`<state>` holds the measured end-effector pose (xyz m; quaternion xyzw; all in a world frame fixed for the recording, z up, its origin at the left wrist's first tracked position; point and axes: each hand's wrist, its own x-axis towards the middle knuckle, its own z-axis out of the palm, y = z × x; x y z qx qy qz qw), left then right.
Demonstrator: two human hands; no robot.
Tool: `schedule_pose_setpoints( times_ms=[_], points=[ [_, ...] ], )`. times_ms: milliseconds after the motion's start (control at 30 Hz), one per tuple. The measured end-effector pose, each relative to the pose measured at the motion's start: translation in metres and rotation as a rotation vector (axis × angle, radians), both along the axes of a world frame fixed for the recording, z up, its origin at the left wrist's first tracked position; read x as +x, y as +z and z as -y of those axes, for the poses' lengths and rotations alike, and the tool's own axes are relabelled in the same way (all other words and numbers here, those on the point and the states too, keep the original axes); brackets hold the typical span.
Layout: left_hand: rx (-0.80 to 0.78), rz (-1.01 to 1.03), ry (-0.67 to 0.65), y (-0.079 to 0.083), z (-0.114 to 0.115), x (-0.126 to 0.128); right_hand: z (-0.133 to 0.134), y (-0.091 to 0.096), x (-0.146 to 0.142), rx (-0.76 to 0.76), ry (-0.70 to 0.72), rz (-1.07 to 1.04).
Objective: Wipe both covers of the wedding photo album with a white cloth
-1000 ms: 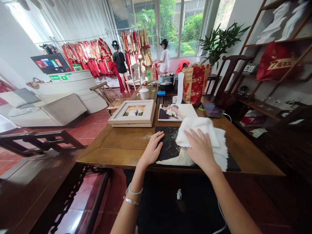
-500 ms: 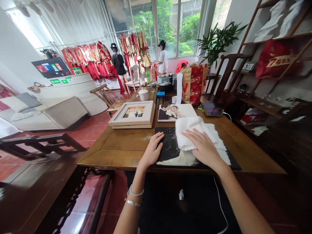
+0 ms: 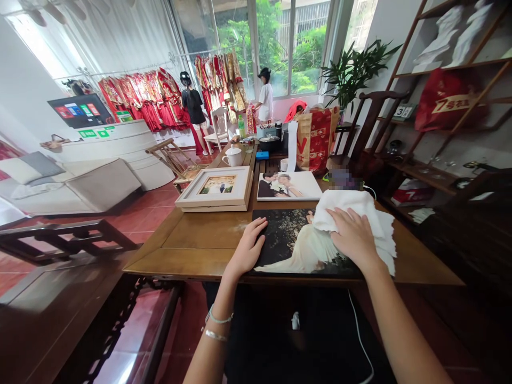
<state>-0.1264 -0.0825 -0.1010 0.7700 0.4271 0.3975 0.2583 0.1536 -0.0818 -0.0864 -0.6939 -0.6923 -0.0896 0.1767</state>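
Note:
A large dark photo print (image 3: 292, 240) showing a figure in a white dress lies flat at the near edge of the wooden table (image 3: 200, 234). My left hand (image 3: 248, 248) rests on the print's left edge, fingers flat and apart. My right hand (image 3: 354, 237) presses flat on a white cloth (image 3: 360, 205) over the right part of the print, fingers stretched out.
A framed photo (image 3: 218, 186) and another flat print (image 3: 288, 184) lie farther back on the table, then a white mug (image 3: 233, 156), a pot and a red paper bag (image 3: 318, 138). Shelves stand at the right. Two people stand by hanging red garments.
My right hand has slid the white cloth to the right across the print, uncovering the figure in the white dress. My left hand has stayed at the print's left edge.

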Motion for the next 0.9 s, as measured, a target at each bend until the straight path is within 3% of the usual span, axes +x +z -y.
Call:
schedule_pose_setpoints(
  times_ms=[233, 467, 733, 900],
  points=[
    [-0.004, -0.012, -0.003, -0.002, -0.002, 0.001, -0.007, 0.01, -0.05, -0.035, 0.113, 0.018],
    [0.006, -0.02, 0.004, 0.0, -0.002, 0.004, 0.013, 0.012, -0.087, -0.036, 0.317, 0.022],
    [-0.009, -0.004, -0.003, 0.002, 0.0, 0.004, 0.019, 0.019, -0.074, -0.098, 0.475, -0.06],
    [-0.016, 0.007, -0.009, 0.002, 0.0, 0.003, 0.015, 0.017, -0.047, -0.096, 0.454, -0.079]
  ],
)
